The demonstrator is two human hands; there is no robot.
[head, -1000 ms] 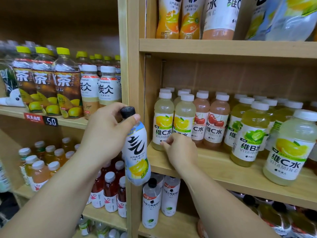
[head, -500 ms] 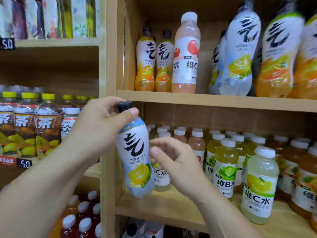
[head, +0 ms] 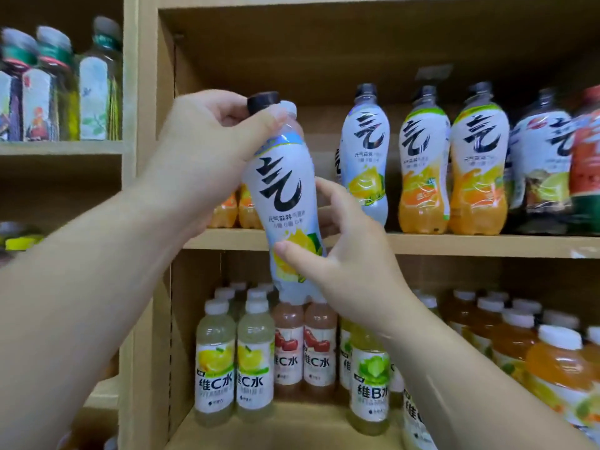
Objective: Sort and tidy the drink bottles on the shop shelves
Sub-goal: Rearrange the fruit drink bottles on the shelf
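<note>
On the far left, some tall bottles (head: 94, 92) with flower pictures stand on a side shelf (head: 61, 147), but they look blurry. Next comes a wooden post (head: 143, 92). The left hand (head: 207, 157) reaches up past the post. Its fingers (head: 207, 107) are curled round the neck of a white bottle (head: 282, 196), just under the black cap (head: 263, 100), and the thumb lies across the front. This bottle has a big black sign and a lemon picture on it. It is up in the air, in front of the front edge of the top shelf (head: 454, 245), near that shelf's left end, and its cap leans a little to the left. Small orange bottles (head: 227, 209) peek out behind it. The right hand (head: 344, 254) holds the bottom part, with the thumb on the lemon picture and the fingers wrapped round the side. To the right, on the top shelf, stand another lemon bottle (head: 367, 157), two orange bottles (head: 422, 164), a dark bottle (head: 542, 164) and a red bottle (head: 587, 157) at the right edge. On the bottom shelf (head: 292, 427) stand yellow bottles (head: 216, 362), pink cherry bottles (head: 289, 345), a green bottle (head: 370, 378) and round orange bottles (head: 558, 368).
</note>
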